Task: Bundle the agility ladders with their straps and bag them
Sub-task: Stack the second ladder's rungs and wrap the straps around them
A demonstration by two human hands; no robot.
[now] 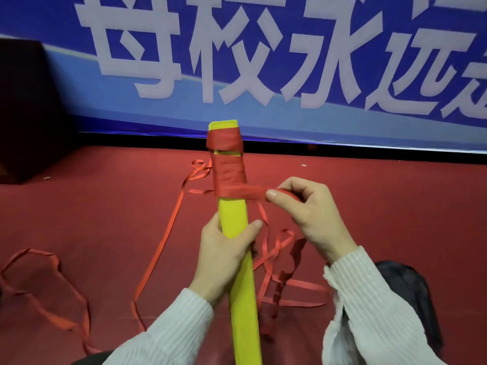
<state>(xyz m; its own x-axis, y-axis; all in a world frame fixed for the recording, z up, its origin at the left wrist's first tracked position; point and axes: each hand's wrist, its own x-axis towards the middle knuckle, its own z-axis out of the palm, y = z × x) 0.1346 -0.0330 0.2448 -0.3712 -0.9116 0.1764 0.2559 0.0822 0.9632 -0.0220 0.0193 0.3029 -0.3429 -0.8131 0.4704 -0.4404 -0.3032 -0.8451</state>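
Note:
A stack of yellow ladder rungs (233, 219) stands nearly upright in the middle of the view. Red strap (228, 171) is wound round its upper part in several turns, with a small gap showing yellow near the top. My left hand (224, 248) grips the stack below the wrapping, thumb across the front. My right hand (303, 209) pinches the strap's taut end just right of the stack at the lowest turn. Loose red strap (168, 227) trails from the stack over the floor in loops, left and right.
Red carpet (395, 206) covers the floor. A blue banner with large white characters (263, 61) hangs close behind the stack. A dark box (26, 109) stands at the left. A dark bag or cloth (405, 288) lies at the lower right, beside my right sleeve.

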